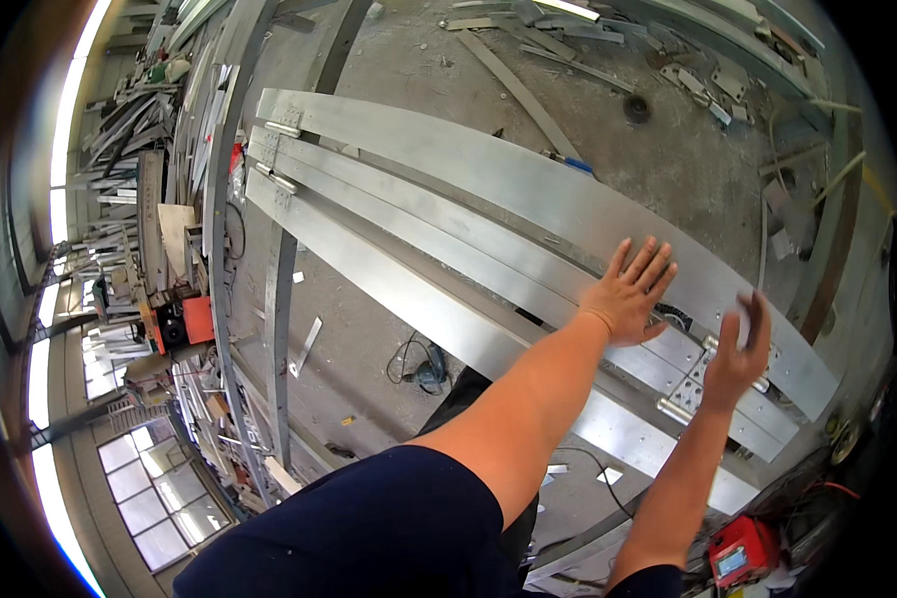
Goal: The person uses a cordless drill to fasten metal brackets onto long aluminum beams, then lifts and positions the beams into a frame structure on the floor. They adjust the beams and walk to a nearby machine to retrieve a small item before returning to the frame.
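Long silvery metal panels [409, 284] lie side by side across a steel frame, running from upper left to lower right. Barrel hinges [277, 179] join them at the far-left end, and more hinges [680, 409] sit at the right end beside rows of small holes. My left hand [623, 302] has its fingers spread over the middle and far panels; whether the palm touches metal I cannot tell. Slightly blurred, my right hand [738, 354] is raised above the right-end hinges, thumb apart from the fingers and nothing in it. Part of a dark object [676, 317] shows beside my left hand.
Steel frame rails [279, 329] support the panels. A corded power tool [431, 369] lies on the floor below. A red machine with a screen [743, 551] stands at lower right. Metal offcuts [538, 40] lie on the floor beyond, and stacked stock [135, 130] fills the left side.
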{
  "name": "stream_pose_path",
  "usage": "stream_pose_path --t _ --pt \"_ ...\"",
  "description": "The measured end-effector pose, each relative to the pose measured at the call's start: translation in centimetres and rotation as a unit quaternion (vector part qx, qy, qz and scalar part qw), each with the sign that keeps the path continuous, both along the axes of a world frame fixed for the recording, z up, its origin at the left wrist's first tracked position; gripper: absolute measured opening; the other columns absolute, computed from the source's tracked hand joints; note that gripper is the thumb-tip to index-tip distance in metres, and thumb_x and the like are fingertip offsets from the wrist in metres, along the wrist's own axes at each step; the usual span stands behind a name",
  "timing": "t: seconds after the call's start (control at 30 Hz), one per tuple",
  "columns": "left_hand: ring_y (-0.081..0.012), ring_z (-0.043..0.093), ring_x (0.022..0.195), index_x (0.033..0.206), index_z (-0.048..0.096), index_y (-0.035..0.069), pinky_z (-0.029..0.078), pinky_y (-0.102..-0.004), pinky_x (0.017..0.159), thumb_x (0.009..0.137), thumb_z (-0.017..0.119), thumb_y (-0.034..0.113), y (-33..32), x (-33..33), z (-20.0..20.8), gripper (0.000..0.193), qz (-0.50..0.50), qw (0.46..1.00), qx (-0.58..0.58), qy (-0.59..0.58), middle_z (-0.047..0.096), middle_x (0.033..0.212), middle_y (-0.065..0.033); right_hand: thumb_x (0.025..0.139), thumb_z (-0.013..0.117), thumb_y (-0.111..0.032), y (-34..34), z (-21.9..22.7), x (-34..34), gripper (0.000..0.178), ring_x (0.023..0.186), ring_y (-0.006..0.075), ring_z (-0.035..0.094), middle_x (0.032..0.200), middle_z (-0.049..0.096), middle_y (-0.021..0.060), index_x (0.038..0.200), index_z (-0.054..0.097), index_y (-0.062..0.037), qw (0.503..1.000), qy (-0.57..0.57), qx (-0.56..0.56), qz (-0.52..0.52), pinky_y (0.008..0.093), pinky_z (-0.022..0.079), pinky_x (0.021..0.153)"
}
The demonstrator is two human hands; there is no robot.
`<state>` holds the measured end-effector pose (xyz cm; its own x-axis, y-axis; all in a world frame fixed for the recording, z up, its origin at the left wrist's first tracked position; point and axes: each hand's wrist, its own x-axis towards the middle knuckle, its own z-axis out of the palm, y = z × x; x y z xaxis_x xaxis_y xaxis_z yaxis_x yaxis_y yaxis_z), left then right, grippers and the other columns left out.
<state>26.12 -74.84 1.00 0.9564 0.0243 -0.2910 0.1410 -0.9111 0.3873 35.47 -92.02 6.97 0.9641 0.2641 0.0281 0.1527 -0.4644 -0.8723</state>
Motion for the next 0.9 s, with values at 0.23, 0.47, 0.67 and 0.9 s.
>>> stream_pose_path --t 0.23,0.47,0.67,0.9 --pt "-0.0335 0.006 0.15 0.151 0.027 0.002 0.001 -0.054 0.12 0.089 0.049 0.056 0.1 0.0 0.1 0.085 0.01 0.996 -0.042 -0.074 0.016 0.16 -0.0163 0.094 0.056 -0.04 7.7 -7.3 6.3 0.041 0.104 0.0326 0.061 0.106 0.068 0.0124 0.115 0.067 -0.0063 0.927 -0.01 -0.342 0.154 0.042 0.046 0.089" --pt "-0.0305 0.011 0.15 0.15 0.03 0.005 0.002 -0.0518 0.121 0.087 0.056 0.05 3.3 -2.6 -0.8 0.082 -0.002 0.977 -0.148 -0.154 0.022 0.159 -0.0122 0.091 0.059 -0.042 9.8 -7.0 4.7 0.042 0.097 0.0311 0.062 0.099 0.069 0.0117 0.112 0.068 -0.0069 0.891 -0.123 -0.419 0.127 0.0413 0.046 0.086" --pt "-0.0423 0.003 0.148 0.15 0.013 -0.008 0.002 -0.0524 0.119 0.091 0.054 0.053 26.5 -13.3 -1.3 0.095 0.343 0.926 0.122 -0.097 0.008 0.158 -0.0269 0.089 0.062 -0.036 9.5 -7.0 4.6 0.037 0.086 0.0317 0.062 0.091 0.068 0.0119 0.108 0.068 -0.0061 0.904 -0.126 -0.391 0.12 0.0423 0.047 0.08" --pt "-0.0433 0.004 0.147 0.147 0.013 -0.015 0.005 -0.0473 0.12 0.09 0.046 0.063 31.0 -17.2 -1.2 0.102 0.49 0.855 0.17 0.018 0.009 0.156 -0.0312 0.091 0.06 -0.035 9.6 -7.4 4.7 0.036 0.089 0.0318 0.062 0.093 0.068 0.0125 0.108 0.068 -0.0051 0.9 -0.111 -0.401 0.128 0.042 0.047 0.08"
